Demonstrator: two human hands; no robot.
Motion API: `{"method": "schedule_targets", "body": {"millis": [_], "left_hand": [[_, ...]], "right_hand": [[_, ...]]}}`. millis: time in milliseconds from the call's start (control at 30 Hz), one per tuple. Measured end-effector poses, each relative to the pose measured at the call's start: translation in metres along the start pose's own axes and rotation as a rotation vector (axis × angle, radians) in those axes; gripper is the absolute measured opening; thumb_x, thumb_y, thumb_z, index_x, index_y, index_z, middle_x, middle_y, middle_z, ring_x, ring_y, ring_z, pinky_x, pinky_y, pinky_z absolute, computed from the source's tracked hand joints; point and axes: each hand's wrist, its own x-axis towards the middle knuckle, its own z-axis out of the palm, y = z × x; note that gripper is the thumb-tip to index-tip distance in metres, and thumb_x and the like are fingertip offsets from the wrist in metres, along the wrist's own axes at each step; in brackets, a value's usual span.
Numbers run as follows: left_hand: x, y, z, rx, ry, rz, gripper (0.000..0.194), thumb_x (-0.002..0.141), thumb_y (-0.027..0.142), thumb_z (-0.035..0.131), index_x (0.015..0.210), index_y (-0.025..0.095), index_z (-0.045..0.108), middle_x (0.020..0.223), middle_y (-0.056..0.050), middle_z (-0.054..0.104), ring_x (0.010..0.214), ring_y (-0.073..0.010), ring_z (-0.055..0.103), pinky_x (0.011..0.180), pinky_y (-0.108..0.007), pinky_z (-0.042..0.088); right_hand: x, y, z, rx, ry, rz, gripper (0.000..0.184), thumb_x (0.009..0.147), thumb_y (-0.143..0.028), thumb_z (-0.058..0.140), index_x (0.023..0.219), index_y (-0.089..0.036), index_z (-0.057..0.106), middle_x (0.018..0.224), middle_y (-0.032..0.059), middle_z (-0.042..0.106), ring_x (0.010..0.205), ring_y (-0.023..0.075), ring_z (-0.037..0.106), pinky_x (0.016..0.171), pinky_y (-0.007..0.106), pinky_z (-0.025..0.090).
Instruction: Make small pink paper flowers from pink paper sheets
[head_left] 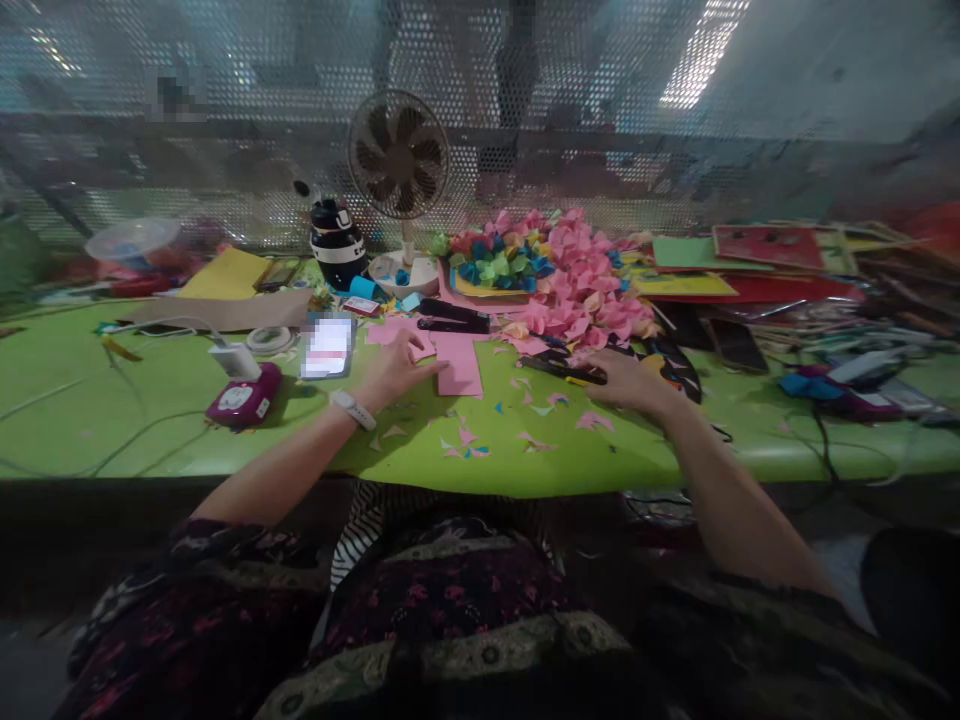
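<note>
My left hand [397, 368] reaches over the green table with its fingers apart. Its thumb touches the edge of a pink paper strip [460, 366], and more pink paper [390, 332] lies under and behind the fingers. At the right, my right hand [630, 380] rests low on the table, its fingers and thumb around the end of black scissors [559, 366]. Behind the strip lies a black stapler [454, 319]. Small pink, blue and white paper scraps [465, 437] are scattered between my hands.
A large heap of folded pink paper pieces [581, 270] rises behind the scissors, beside blue and green ones [502, 265]. A fan [397, 155], a dark bottle [337, 250], a lit phone [328, 346] and a purple power block [244, 397] with cables stand left. Coloured sheets [705, 255] lie right.
</note>
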Motion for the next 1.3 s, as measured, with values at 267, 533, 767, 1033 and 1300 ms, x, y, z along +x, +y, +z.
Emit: {"method": "schedule_targets", "body": {"millis": [267,533,767,1033,1300], "left_hand": [[0.007,0.002,0.009,0.439,-0.223,0.257,0.057,0.080,0.053,0.071,0.123,0.018,0.059,0.132,-0.015,0.058,0.124,-0.0313,0.054,0.107,-0.045,0.043],[0.008,-0.002,0.012,0.495,-0.296,0.313,0.048,0.087,0.055,0.063,0.117,0.019,0.062,0.123,-0.014,0.062,0.119,-0.0313,0.056,0.101,-0.047,0.046],[0.004,0.003,0.012,0.593,-0.342,0.322,0.059,0.094,0.055,0.053,0.137,0.015,0.053,0.144,-0.015,0.055,0.135,-0.0288,0.048,0.115,-0.044,0.036],[0.003,-0.001,0.016,0.632,-0.477,0.377,0.058,0.104,0.051,0.028,0.150,0.019,0.042,0.159,-0.007,0.038,0.148,-0.0198,0.034,0.122,-0.035,0.023],[0.005,-0.008,0.017,0.674,-0.588,0.435,0.057,0.105,0.048,0.020,0.154,0.023,0.035,0.163,-0.005,0.028,0.152,-0.0170,0.023,0.124,-0.038,0.013]], "right_hand": [[0.004,-0.008,-0.008,0.052,0.049,0.045,0.038,0.068,-0.025,0.061,0.105,-0.018,0.068,0.111,0.0131,0.067,0.101,0.0304,0.063,0.088,0.040,0.051],[0.042,-0.039,0.005,0.132,0.001,-0.125,0.046,0.069,-0.029,0.062,0.113,-0.018,0.069,0.114,0.0133,0.068,0.101,0.0309,0.064,0.088,0.043,0.052],[0.058,-0.044,0.005,0.143,-0.062,-0.314,0.048,0.072,-0.029,0.061,0.119,-0.022,0.071,0.114,0.0105,0.069,0.102,0.0289,0.063,0.088,0.042,0.052],[0.043,-0.055,0.003,0.216,-0.133,-0.385,0.044,0.074,-0.029,0.064,0.117,-0.025,0.072,0.112,0.0076,0.068,0.104,0.0269,0.062,0.093,0.042,0.050],[0.037,-0.067,0.014,0.250,-0.118,-0.447,0.043,0.086,-0.047,0.063,0.122,-0.022,0.070,0.116,0.0120,0.066,0.110,0.0280,0.059,0.099,0.045,0.046]]}}
